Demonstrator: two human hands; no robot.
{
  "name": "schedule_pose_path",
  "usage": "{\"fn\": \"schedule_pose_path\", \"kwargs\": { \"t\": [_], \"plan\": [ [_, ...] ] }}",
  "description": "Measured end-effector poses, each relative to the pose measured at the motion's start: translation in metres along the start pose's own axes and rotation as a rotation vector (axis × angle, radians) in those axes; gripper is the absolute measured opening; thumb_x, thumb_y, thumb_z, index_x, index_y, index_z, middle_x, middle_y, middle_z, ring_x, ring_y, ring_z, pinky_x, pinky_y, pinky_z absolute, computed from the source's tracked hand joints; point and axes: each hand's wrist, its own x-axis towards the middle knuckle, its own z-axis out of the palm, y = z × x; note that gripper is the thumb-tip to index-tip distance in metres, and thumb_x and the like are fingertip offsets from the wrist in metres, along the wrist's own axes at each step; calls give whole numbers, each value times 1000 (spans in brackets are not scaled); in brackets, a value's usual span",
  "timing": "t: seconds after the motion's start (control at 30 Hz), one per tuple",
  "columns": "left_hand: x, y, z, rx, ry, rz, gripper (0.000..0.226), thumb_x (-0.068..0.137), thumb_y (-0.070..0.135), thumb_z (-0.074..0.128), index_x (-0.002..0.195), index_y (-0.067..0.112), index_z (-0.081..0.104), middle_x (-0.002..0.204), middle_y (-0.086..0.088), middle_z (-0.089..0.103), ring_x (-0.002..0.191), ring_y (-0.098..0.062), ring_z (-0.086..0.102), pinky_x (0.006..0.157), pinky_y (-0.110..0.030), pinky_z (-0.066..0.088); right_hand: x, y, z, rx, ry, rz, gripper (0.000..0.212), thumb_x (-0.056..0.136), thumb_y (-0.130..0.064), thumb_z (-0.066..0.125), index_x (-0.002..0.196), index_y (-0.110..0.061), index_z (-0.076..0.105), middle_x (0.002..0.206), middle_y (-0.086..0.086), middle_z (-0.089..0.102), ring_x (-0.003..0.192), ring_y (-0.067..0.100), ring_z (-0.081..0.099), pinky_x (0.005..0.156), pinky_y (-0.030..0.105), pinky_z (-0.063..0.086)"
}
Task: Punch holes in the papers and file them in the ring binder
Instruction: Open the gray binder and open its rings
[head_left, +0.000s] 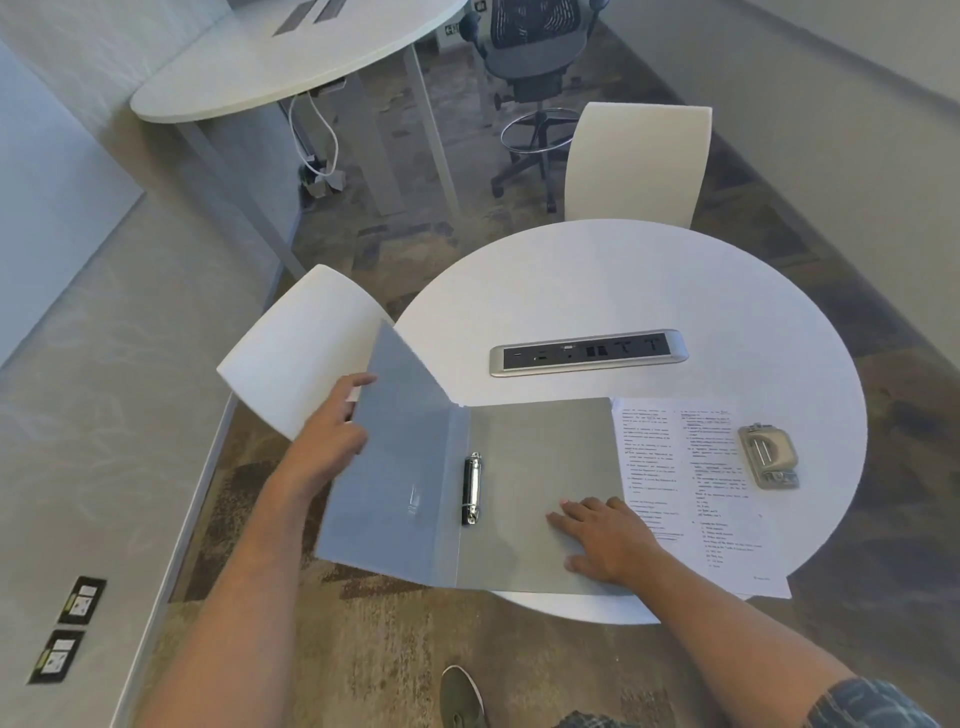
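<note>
Ring binder (519, 499) lies open on the tabletop (623, 291), rings empty. Left hand (332, 431) grips the front cover; right hand (605, 538) presses flat, holding nothing. Papers (696, 488) lie unfiled beside it, under the hole punch (768, 456). Punching and filing remain.

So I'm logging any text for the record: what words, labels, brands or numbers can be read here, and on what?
None can be quoted.
Papers: printed paragraphs and numbered lists, too small and blurred to read.
Hole punch: no legible brand or marking.
Ring binder: plain grey, no text seen.
Power strip set in the table: sockets only, no readable label.
Floor outlet plates: small labels, unreadable.
</note>
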Motion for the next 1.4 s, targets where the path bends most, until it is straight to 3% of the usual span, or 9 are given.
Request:
{"fn": "schedule_pose_path", "kwargs": {
  "t": [0.13, 0.3, 0.43, 0.5, 0.6, 0.83, 1.0, 1.27, 1.4],
  "plan": [
    [6, -41, -17, 255, 128, -17, 71, 88, -4, 48, 149, 29, 35, 131, -12, 54, 96, -30, 63, 67, -37, 50, 2, -6, 1, -31, -2, 0, 76, 99, -55, 49, 161, -32, 13, 167, 4, 19, 148, 29, 26, 117, 45, 26],
    [20, -94, 0, 884, 348, 19, 67, 73, 8, 73, 137, 14, 55, 142, -26, 39, 126, -49, 46, 101, -58, 42, 9, -13, -3, -44, 10, 9, 82, 95, -49, 60, 161, -33, 13, 161, 10, 25, 143, 30, 31, 116, 44, 29],
    [24, -120, 38, 1019, 434, 55, 60, 68, 4, 76, 126, 5, 60, 159, -37, 20, 150, -52, 15, 114, -63, 25, 12, -18, -6, -3, 2, -2, 86, 95, -40, 63, 161, -32, 10, 169, 5, 10, 150, 29, 23, 120, 44, 24],
    [28, -125, 52, 1010, 417, -29, 66, 78, 8, 70, 141, 6, 49, 165, -34, 4, 155, -47, -1, 122, -60, 13, 14, -20, -6, 38, -2, 5, 89, 93, -33, 64, 162, -32, 8, 170, 2, 5, 152, 26, 19, 121, 43, 22],
    [38, -130, 75, 944, 185, -184, 74, 93, 16, 57, 159, 19, 23, 167, -24, -12, 156, -40, -8, 125, -60, 8, 18, -26, -7, 85, -18, 10, 93, 91, -23, 65, 162, -31, 6, 171, -1, -1, 155, 22, 13, 123, 40, 18],
    [46, -134, 132, 885, -187, -63, 67, 98, 31, 52, 157, 38, 22, 170, -11, -8, 158, -31, -5, 120, -69, 10, 36, -46, -16, 71, -49, -33, 94, 89, -17, 66, 163, -27, 8, 171, 0, -7, 156, 21, 11, 124, 38, 20],
    [49, -134, 154, 704, -249, -19, 59, 94, 36, 59, 148, 46, 37, 170, -6, -1, 158, -32, -6, 118, -73, 5, 50, -57, -25, 57, -17, -20, 89, 91, -23, 65, 162, -22, 12, 170, 7, 5, 152, 27, 20, 122, 41, 26],
    [49, -137, 162, 431, -166, -26, 33, 86, 28, 72, 115, 40, 62, 169, -2, 15, 159, -27, -3, 117, -73, -3, 77, -92, -36, 68, -71, -10, 90, 91, -25, 63, 161, -27, 6, 163, 23, 20, 149, 38, 25, 114, 49, 37],
    [49, -142, 165, 450, -207, -14, 36, 84, 25, 73, 117, 37, 64, 171, 2, 9, 158, -29, -8, 116, -74, -7, 88, -99, -41, 263, -111, 48, 77, 87, -20, 63, 154, -22, 25, 148, 17, 43, 139, 40, 39, 103, 50, 48]
  ]
}}
